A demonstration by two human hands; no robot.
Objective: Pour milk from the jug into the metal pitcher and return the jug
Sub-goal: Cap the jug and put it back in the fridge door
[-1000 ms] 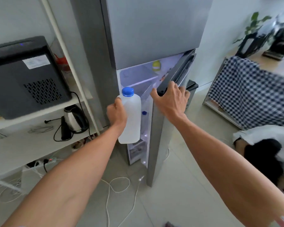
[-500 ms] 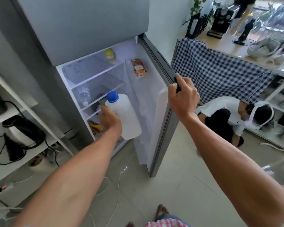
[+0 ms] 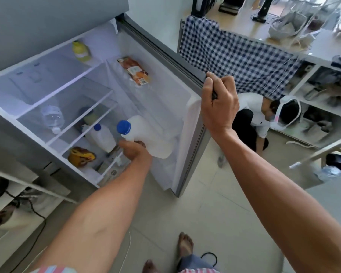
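Right now my left hand (image 3: 135, 150) is wrapped around the milk jug (image 3: 146, 137), gripping it on the handle side, fingers closed on it. Jug is white plastic with a blue cap (image 3: 123, 127). Its long axis is tilted, not upright: cap end points up and left toward the fridge shelves, base end points down and right toward the inner face of the fridge door (image 3: 161, 107). Jug sits in the gap between the shelf fronts and the open door, level with the lower shelves; I cannot tell whether its base touches the door bin or hangs free.

My right hand (image 3: 219, 103) is clenched over the outer edge of the fridge door, fingers curled around the rim, thumb on top. Door stands wide open.

Relative to the jug: a second, smaller white bottle with a blue cap (image 3: 101, 136) stands just left of it on a shelf, upright. A clear water bottle (image 3: 51, 117) lies on its side further left, one shelf up. A yellow bag (image 3: 81, 156) sits below and left, on the bottom shelf. A yellow-green bottle (image 3: 81, 49) is well above, on the top shelf. An orange food packet (image 3: 135, 72) is above the jug, in the door.

Right of the door, a checked cloth (image 3: 230, 54) hangs off the desk (image 3: 323, 48), and another person (image 3: 264, 119) crouches on the floor beneath it.
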